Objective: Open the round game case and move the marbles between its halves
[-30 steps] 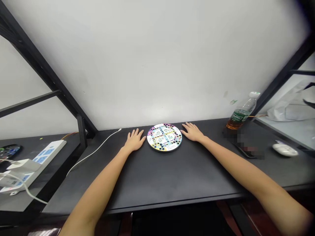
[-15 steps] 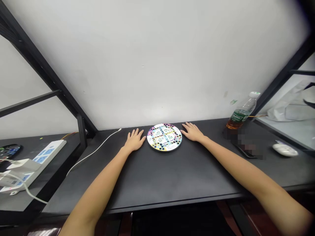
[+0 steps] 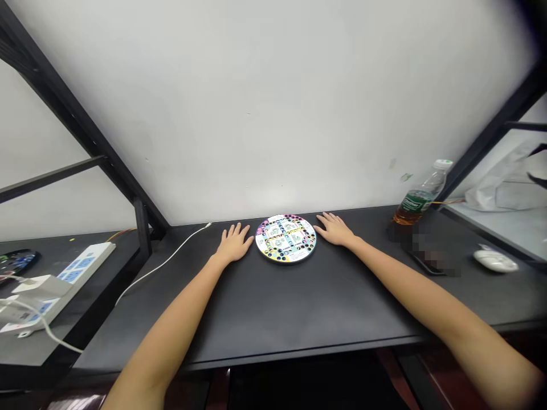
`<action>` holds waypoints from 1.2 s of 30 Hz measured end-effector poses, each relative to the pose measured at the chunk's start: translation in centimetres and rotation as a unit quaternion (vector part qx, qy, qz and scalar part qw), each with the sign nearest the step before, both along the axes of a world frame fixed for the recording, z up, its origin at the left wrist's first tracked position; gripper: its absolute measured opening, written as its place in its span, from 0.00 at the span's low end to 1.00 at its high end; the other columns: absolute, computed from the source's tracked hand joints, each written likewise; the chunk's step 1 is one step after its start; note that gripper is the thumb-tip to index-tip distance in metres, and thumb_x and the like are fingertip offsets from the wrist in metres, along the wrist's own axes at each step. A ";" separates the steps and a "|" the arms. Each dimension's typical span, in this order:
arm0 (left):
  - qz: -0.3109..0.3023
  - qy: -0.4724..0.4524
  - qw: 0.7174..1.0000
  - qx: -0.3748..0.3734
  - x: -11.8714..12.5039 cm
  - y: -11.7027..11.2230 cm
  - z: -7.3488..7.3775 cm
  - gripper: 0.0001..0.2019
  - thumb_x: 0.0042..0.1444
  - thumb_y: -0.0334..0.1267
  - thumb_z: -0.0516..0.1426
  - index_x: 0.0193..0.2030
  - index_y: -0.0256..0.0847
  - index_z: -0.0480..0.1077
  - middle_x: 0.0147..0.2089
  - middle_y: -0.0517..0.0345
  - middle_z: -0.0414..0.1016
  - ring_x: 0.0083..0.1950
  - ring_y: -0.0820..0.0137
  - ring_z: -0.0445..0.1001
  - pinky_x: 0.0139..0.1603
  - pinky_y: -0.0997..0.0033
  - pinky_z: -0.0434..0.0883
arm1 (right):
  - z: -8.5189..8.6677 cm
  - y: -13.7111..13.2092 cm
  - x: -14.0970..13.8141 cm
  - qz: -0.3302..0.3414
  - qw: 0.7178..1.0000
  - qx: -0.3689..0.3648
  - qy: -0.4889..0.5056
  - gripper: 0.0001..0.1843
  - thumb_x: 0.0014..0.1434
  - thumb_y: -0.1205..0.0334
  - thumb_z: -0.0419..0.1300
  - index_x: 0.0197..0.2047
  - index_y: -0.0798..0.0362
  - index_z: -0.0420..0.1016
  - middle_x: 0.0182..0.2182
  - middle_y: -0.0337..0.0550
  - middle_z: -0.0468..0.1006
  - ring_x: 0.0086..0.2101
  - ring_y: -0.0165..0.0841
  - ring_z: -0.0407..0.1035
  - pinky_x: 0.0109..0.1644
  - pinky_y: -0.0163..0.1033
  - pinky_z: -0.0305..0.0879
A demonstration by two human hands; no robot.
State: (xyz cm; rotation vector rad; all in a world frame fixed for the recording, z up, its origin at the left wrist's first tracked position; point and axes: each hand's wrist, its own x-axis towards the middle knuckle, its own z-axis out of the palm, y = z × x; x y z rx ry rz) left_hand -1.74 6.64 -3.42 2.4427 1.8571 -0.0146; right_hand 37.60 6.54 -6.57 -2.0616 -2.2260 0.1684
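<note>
A round, colourful game board [image 3: 286, 238] with rings of dark dots and printed squares lies flat on the black table [image 3: 299, 307], close to the wall. My left hand [image 3: 233, 244] rests palm down just left of the board, its fingers spread. On the other side my right hand [image 3: 335, 229] also lies flat on the table, fingers apart. Both hands hold nothing. The left thumb and the right thumb point toward the board's rim, a small gap from it.
At right stand a bottle [image 3: 416, 196] of brown drink, a phone-like dark object [image 3: 427, 259], partly blurred, and a white mouse-shaped item [image 3: 496, 260]. A white cable [image 3: 164, 262] crosses the table's left part. Further left, a power strip [image 3: 81, 270] holds plugs. Black metal frames [image 3: 85, 131] flank both sides.
</note>
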 end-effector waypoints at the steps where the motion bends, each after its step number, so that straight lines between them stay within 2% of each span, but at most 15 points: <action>1: 0.000 0.000 1.000 0.000 0.0 0.0 0.0 0.33 0.69 0.57 0.38 0.76 0.45 0.50 0.78 0.46 0.43 0.78 0.50 0.42 0.73 0.42 0.46 | 0.0 0.0 0.0 0.000 1.000 0.000 0.000 0.44 0.68 0.33 0.37 0.75 0.55 0.53 0.73 0.53 0.49 0.71 0.50 0.42 0.73 0.54 0.41; 36: 0.002 -0.002 1.000 0.000 0.0 -0.2 0.2 0.33 0.69 0.57 0.39 0.76 0.45 0.50 0.78 0.46 0.44 0.78 0.50 0.42 0.73 0.42 0.46 | -0.1 0.0 0.0 0.000 1.000 0.001 0.001 0.45 0.67 0.32 0.36 0.75 0.55 0.53 0.73 0.54 0.49 0.71 0.49 0.42 0.73 0.54 0.40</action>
